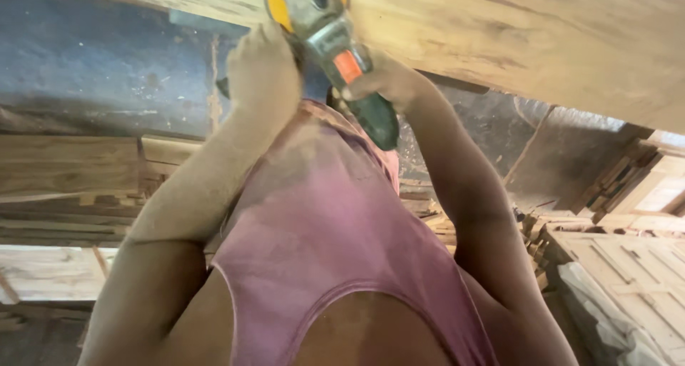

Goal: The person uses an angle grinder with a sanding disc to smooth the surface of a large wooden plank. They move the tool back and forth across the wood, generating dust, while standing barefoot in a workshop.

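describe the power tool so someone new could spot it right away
Start at the big pale wooden slab across the top of the view. Against its lower face both hands, left and right, grip an angle grinder: grey head, yellow disc, orange patch, dark green handle.

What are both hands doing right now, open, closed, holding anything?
Left hand: closed near the sander's head; what it grips cannot be told.
Right hand: closed on the sander's body.
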